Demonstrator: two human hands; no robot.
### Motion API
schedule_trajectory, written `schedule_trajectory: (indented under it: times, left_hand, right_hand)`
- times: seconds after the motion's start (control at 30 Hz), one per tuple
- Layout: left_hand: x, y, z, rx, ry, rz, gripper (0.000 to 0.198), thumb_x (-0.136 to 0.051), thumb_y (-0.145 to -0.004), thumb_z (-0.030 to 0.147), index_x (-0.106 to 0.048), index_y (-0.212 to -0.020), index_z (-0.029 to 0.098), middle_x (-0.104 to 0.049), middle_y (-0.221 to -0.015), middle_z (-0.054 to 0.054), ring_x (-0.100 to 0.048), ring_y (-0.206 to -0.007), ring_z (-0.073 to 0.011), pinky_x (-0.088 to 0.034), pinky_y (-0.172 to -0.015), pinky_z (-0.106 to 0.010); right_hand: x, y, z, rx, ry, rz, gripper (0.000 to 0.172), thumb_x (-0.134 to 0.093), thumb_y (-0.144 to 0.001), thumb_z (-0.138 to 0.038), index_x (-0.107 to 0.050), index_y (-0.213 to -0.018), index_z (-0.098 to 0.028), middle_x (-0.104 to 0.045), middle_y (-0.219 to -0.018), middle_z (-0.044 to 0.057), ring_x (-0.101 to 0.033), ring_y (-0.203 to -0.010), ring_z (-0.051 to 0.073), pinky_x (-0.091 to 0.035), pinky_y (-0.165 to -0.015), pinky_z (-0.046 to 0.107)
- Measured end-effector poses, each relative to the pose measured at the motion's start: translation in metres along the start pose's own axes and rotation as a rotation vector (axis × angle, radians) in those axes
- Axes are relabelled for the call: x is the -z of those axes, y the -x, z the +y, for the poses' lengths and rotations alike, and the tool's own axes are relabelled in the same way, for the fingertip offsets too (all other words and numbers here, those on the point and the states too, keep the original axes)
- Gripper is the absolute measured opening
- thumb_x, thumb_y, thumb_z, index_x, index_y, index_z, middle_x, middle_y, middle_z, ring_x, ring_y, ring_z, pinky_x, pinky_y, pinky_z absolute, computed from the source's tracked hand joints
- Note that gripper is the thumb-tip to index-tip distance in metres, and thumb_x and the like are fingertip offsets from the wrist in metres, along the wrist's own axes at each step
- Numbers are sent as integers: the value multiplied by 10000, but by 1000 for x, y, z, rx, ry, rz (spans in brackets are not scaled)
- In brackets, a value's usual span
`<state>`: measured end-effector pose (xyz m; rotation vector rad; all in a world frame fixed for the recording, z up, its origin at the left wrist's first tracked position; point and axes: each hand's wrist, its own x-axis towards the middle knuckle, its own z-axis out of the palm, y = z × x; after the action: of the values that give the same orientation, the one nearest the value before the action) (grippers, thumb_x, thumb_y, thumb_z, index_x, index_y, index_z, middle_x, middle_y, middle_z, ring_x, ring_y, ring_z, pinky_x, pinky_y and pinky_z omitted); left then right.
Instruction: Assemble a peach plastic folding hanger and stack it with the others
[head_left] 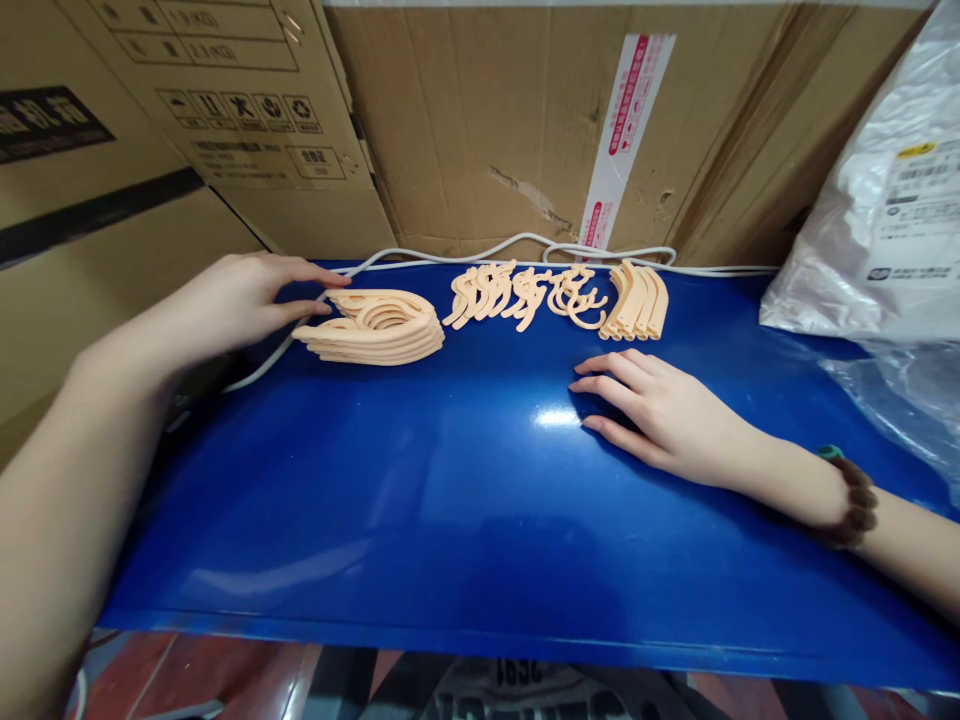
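My left hand [262, 290] reaches to the left end of a stack of peach-coloured curved plastic pieces [382, 345]. Its thumb and fingers are apart, at the tips of the upper pieces; whether they touch is hard to tell. My right hand [645, 410] rests on the blue table with fingers stretched out and nothing in them. Beyond it, in a row, lie small S-shaped peach pieces [480, 292], smaller branched pieces [529, 295], hook-shaped pieces [589, 315] and a group of curved tubes [637, 300].
The blue table [375, 500] backs onto a cardboard sheet [480, 130]. A printed carton [247, 130] stands at the left. A white cable [517, 238] runs along the back edge and down the left. At the right lies a plastic bag [862, 240] with a label.
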<state>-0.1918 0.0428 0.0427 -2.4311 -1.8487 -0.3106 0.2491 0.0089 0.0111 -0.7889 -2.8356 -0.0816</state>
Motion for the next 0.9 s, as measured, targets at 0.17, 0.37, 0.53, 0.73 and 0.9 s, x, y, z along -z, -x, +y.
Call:
schedule_trajectory:
  times: [0.17,0.37,0.53,0.73,0.9]
  left_hand:
    - [-2,-2,2,-42,-23,35,553,-389,-857,511,-685,-1164,160,-705,-1157,-96,-644,-1042,-289,-475,-940,-389]
    - [-9,-6,-5,-74,-16,25,558,-361,-874,548,-688,-1161,198,-706,-1147,-92,-641,-1021,-299,-462,-929,-416]
    - [-12,-7,-6,-101,4,40,521,-380,-889,533,-691,-1149,207,-712,-1129,-80,-639,-1016,-289,-447,-937,-404]
    - [-11,-7,-4,-115,1,46,516,-382,-888,503,-692,-1134,171,-715,-1109,-104,-638,-988,-293,-451,-911,-403]
    - [-9,-5,-4,-91,-10,23,527,-387,-883,494,-667,-1180,161,-694,-1155,-108,-626,-1035,-299,-448,-942,-406]
  right_hand:
    - [0,1,0,-1,6,-6,331,-462,-966,-370,-584,-1196,-166,-569,-1261,134,-553,-1097,253,-460,-948,421]
    - [0,0,0,5,-3,11,320,-474,-959,-360,-589,-1192,-173,-581,-1251,136,-561,-1097,253,-467,-941,423]
    - [-1,0,0,5,5,6,323,-467,-964,-363,-583,-1199,-173,-576,-1255,135,-555,-1096,255,-462,-945,423]
    - [-1,-1,0,3,10,0,327,-460,-968,-369,-583,-1194,-166,-571,-1257,132,-552,-1089,248,-460,-940,415]
    - [1,0,0,1,11,-8,334,-455,-970,-370,-580,-1201,-163,-569,-1259,131,-548,-1094,250,-457,-947,415]
